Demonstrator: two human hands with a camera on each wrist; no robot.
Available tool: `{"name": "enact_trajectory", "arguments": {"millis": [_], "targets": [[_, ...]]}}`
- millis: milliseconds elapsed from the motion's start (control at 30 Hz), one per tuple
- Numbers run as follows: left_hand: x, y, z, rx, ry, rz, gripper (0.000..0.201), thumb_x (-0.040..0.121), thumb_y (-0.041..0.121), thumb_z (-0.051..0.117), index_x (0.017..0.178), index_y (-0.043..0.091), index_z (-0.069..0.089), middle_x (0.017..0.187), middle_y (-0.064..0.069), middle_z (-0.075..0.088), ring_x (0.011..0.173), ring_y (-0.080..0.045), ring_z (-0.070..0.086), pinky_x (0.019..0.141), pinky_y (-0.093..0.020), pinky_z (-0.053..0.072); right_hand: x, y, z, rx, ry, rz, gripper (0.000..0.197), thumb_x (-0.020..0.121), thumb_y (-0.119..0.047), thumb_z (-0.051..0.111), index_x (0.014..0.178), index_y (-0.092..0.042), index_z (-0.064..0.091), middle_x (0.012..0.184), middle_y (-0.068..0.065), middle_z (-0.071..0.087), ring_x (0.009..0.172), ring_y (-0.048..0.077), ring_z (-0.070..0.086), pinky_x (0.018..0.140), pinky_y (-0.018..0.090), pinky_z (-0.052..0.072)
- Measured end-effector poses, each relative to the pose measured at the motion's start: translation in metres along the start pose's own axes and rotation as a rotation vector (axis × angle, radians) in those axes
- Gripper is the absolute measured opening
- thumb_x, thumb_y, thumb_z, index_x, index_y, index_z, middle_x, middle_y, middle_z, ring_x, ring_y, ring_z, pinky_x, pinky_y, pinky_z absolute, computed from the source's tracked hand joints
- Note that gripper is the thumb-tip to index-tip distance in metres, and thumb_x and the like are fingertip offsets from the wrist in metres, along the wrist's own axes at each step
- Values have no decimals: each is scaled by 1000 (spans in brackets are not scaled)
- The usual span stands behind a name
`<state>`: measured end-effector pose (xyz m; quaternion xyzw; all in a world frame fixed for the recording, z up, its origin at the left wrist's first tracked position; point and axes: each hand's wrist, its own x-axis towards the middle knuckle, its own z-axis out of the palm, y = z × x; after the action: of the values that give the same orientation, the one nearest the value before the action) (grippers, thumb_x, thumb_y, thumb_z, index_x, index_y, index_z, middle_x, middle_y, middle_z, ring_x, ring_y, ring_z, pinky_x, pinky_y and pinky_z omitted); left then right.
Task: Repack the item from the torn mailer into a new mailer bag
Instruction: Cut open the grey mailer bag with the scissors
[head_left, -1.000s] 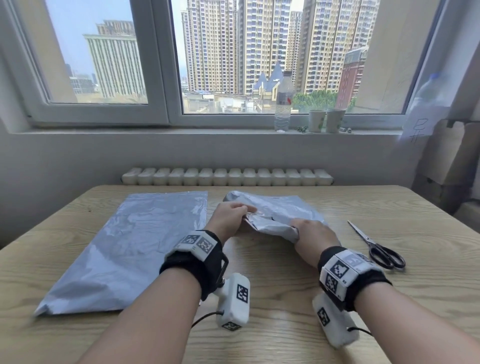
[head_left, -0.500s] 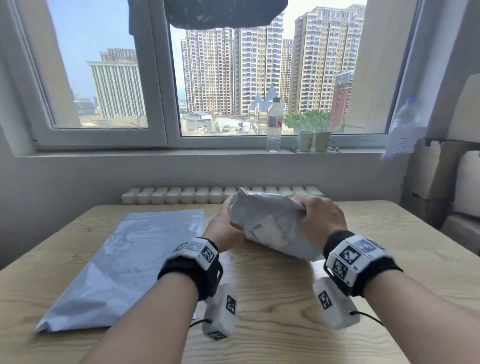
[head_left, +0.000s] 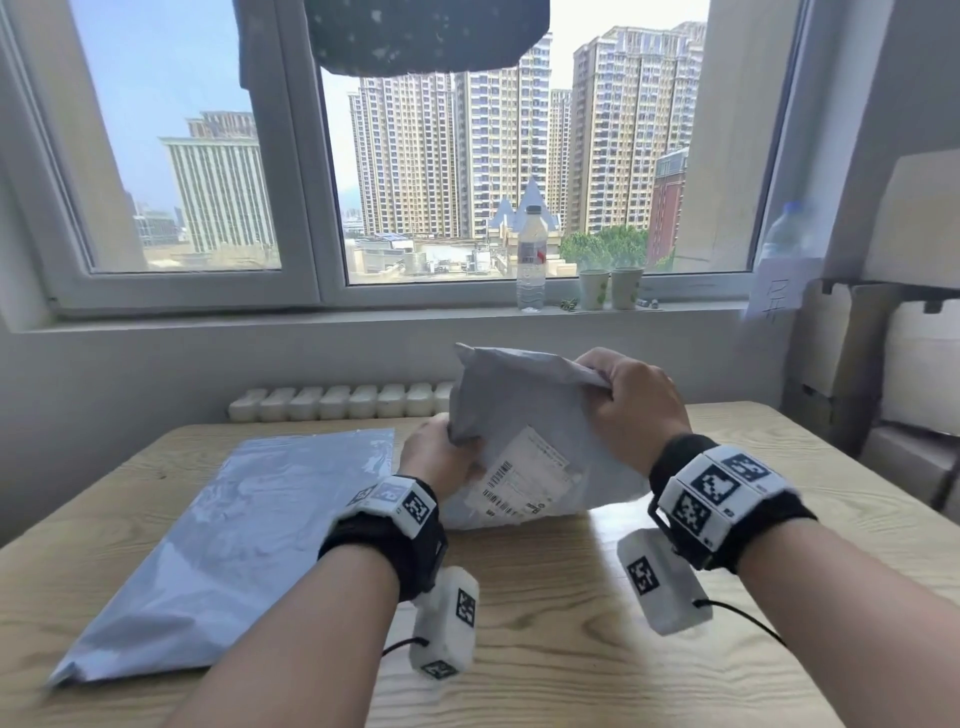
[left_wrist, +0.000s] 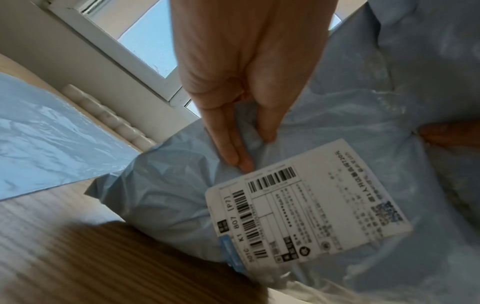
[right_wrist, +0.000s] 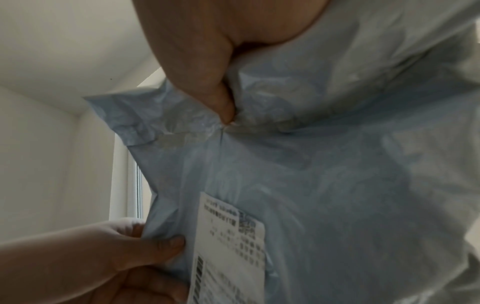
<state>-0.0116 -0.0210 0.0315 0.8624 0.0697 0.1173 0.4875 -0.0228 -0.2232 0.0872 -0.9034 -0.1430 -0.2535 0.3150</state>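
altogether two mailers, two hands

Shipping label on mailer: "K1 807 [P7]" (rest blurred).

Both hands now hold the torn mailer upright above the table, label facing the person; earlier it lay flat.

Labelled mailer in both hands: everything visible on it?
The labelled mailer is pale grey-blue crinkled plastic film, bulging, held upright with its bottom edge at the wooden table. A white shipping label with barcodes faces the person. The left hand pinches its left edge; the right hand pinches the top seam.
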Motion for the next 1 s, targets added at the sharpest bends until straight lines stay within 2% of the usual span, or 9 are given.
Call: {"name": "enact_trajectory", "arguments": {"millis": [300, 467, 567, 633, 700, 733, 800, 867, 1000], "targets": [[4, 16, -5, 236, 158, 59, 5, 84, 26, 49, 84, 22, 50, 90, -6, 64, 81, -27, 58, 69, -34, 48, 8, 15, 2, 171, 15, 68, 13, 85, -12, 52, 78, -15, 62, 67, -1, 62, 68, 20, 56, 60, 28, 42], [-2, 42, -20, 246, 274, 88, 36, 88, 48, 55, 110, 19, 52, 104, 1, 54, 92, -19, 49, 68, -26, 26, 17, 35, 9, 560, 28, 228, 26, 96, -22, 53, 73, -13, 62, 60, -2, 58, 53, 12, 47, 52, 26, 37], [4, 55, -21, 350, 357, 164, 50, 79, 56, 64, 113, 22, 51, 107, 4, 53, 100, -19, 50, 74, -26, 24, 16, 45, 12, 712, 12, 410, 30, 94, -17, 56, 65, -11, 60, 59, 7, 51, 45, 13, 42, 44, 22, 35], [11, 62, -17, 365, 377, 232, 53, 74, 55, 69, 112, 21, 52, 109, 2, 56, 103, -20, 50, 77, -28, 30, 17, 55, 16, 681, -85, 506, 33, 95, -9, 51, 63, -19, 54, 77, 17, 56, 50, 7, 43, 55, 30, 47], [18, 72, -12, 396, 377, 275, 51, 72, 50, 70, 110, 21, 52, 106, 0, 56, 103, -22, 50, 78, -30, 35, 17, 65, 20, 656, -224, 641, 34, 98, -8, 43, 69, -24, 49, 108, 30, 58, 62, 4, 41, 86, 38, 46], [21, 76, -9, 423, 371, 291, 48, 72, 47, 69, 109, 21, 52, 106, -1, 56, 104, -23, 50, 79, -31, 36, 16, 68, 23, 670, -265, 702, 29, 98, -7, 43, 75, -18, 56, 112, 30, 59, 65, 7, 45, 87, 39, 46], [28, 78, -1, 444, 314, 312, 51, 75, 42, 69, 116, 20, 50, 114, -5, 53, 110, -25, 49, 85, -32, 38, 14, 80, 30, 763, -274, 788, 16, 93, -5, 49, 92, 2, 64, 96, 25, 63, 66, 22, 58, 70, 38, 52], [34, 71, 13, 451, 169, 263, 70, 78, 46, 69, 136, 21, 38, 132, -10, 42, 124, -28, 43, 100, -36, 38, 12, 100, 43, 793, -226, 882, 27, 82, -1, 58, 105, 12, 60, 87, 18, 60, 75, 25, 60, 63, 38, 49], [28, 42, 47, 548, -163, 248, 83, 84, 47, 66, 151, 20, 25, 154, -8, 28, 142, -23, 28, 116, -34, 23, -5, 116, 51, 761, -201, 886, 13, 90, 4, 50, 94, -3, 61, 78, 10, 59, 56, 19, 59, 44, 25, 50]]}}
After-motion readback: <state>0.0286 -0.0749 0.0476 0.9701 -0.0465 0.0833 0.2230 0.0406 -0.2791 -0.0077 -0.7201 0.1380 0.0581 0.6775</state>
